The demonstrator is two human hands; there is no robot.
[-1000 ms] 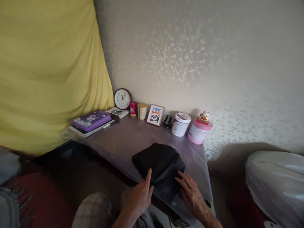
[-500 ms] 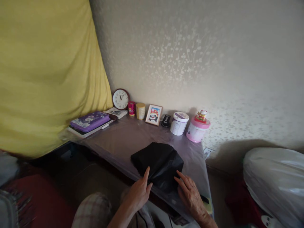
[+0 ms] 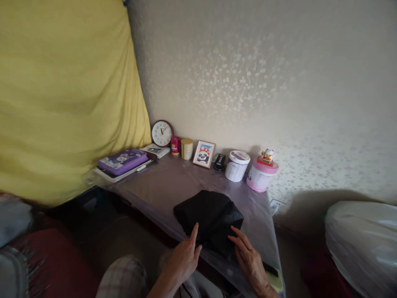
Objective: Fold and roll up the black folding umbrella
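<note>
A black piece of thin, slightly shiny folded fabric [image 3: 207, 213] lies near the front edge of the table; whether it is a bag, an umbrella cover or something else I cannot tell. My left hand [image 3: 185, 255] is at its near left edge, index finger stretched out over the fabric and thumb apart. The other fingers of that hand are partly hidden. At the near right side, my right hand [image 3: 248, 258] rests its spread fingertips on the fabric.
A plastic-covered table [image 3: 149, 186] carries a purple case [image 3: 122, 161], a clock [image 3: 162, 133], a pink can [image 3: 175, 145], a yellow-lidded jar [image 3: 187, 150], a panda picture frame [image 3: 204, 154], a black object [image 3: 220, 162], a white tub [image 3: 237, 166] and a pink-lidded tub [image 3: 262, 176] topped by a cat figurine [image 3: 267, 155].
The whole view has shifted slightly, so everything sits a little lower and further right. Both hands keep nearly the same place on the black fabric.
</note>
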